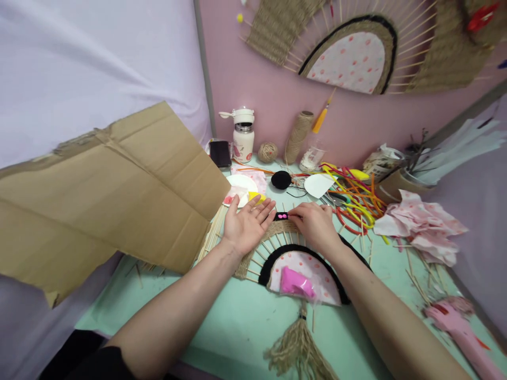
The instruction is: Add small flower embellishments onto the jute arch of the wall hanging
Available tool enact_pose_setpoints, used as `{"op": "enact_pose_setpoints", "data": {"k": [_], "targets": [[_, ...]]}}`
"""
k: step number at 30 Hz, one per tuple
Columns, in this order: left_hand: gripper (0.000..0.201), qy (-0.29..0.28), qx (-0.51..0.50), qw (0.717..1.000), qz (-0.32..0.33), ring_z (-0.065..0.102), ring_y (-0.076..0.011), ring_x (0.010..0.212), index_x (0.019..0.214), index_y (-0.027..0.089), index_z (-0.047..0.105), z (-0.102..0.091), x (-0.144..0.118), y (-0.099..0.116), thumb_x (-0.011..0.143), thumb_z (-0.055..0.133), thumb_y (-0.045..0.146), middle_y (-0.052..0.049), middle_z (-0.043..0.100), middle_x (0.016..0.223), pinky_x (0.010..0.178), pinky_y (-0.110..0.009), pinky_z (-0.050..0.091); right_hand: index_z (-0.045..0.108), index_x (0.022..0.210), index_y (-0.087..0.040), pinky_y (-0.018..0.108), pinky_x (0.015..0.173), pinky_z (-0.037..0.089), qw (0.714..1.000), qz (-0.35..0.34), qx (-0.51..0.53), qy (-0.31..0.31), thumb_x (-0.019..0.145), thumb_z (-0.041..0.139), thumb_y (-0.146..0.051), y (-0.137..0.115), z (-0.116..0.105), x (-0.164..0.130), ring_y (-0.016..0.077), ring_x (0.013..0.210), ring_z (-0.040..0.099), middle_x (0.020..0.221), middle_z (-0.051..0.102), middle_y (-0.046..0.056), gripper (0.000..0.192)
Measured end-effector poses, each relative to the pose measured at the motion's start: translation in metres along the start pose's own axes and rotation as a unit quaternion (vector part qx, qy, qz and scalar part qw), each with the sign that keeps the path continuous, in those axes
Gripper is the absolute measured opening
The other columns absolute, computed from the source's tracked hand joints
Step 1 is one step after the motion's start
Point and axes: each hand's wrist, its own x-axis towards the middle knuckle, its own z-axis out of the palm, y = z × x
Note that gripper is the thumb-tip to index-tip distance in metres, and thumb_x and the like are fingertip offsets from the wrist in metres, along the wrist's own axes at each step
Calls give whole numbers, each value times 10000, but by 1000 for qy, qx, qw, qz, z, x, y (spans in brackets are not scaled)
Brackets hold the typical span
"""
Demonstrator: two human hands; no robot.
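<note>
A half-round fan of thin sticks and woven twine (285, 226) lies on the table, with a polka-dot cloth centre (322, 277) inside a black border (273, 259). Small pink dots (282, 216) sit on a black strip at the fan's top edge. My right hand (315, 224) is at the right end of that strip, thumb and fingertips pinched together; anything between them is too small to make out. Palm up with fingers spread, my left hand (247, 224) rests over the fan's upper left and holds nothing. A packet of pink clay (297, 283) lies on the cloth centre.
A large cardboard sheet (119, 200) leans on the left. Along the back are a white bottle (243, 140), a twine ball (268, 152) and a twine roll (298, 137). Coloured pipe cleaners (358, 198), crumpled cloth (420, 224) and a pink glue gun (455, 322) lie right.
</note>
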Motion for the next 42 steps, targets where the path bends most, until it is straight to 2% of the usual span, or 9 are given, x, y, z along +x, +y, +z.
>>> {"op": "enact_pose_setpoints", "data": {"k": [14, 21, 24, 27, 33, 42], "targets": [[434, 7, -7, 1000, 1, 691, -257, 1023, 1046, 117, 609, 2, -1, 1, 928, 460, 507, -155, 683, 1009, 867, -350, 576, 765, 814, -234, 403, 811, 220, 999, 19, -46, -20, 920, 552, -239, -5, 10, 1, 242, 955, 557, 905, 745, 57, 237], [447, 12, -7, 1000, 3, 704, -251, 979, 1048, 104, 611, 2, 0, 1, 926, 464, 507, -149, 686, 985, 825, -343, 588, 748, 951, -245, 391, 798, 221, 999, 8, -45, -18, 927, 538, -243, 0, 5, -2, 232, 949, 559, 922, 750, 50, 211], [440, 14, -7, 1000, 1, 705, -246, 972, 1052, 104, 612, 0, 1, 1, 925, 471, 502, -148, 689, 969, 814, -341, 591, 737, 1037, -261, 404, 824, 226, 998, 5, -60, -6, 942, 502, -214, 4, -1, -9, 243, 990, 539, 1006, 733, 53, 258], [437, 17, -9, 1000, -2, 707, -239, 956, 1049, 102, 612, -2, 2, 1, 924, 475, 498, -142, 689, 950, 808, -336, 591, 723, 1111, -289, 415, 834, 234, 994, -26, -108, 0, 937, 494, -189, 6, -6, -17, 263, 1019, 505, 1098, 686, 70, 304], [437, 20, -6, 1000, -3, 709, -226, 904, 1036, 90, 613, -2, 2, 0, 925, 477, 490, -134, 687, 922, 803, -328, 589, 700, 1173, -313, 429, 860, 254, 984, -59, -169, -21, 947, 506, -228, 4, -10, -25, 262, 986, 486, 1096, 621, 88, 310], [415, 29, -3, 1000, -4, 709, -221, 882, 1021, 96, 616, -1, 1, 0, 927, 478, 475, -125, 683, 909, 781, -318, 591, 689, 1194, -339, 421, 850, 262, 981, -56, -178, -51, 945, 485, -234, 0, -9, -25, 254, 987, 480, 1114, 601, 85, 338]]}}
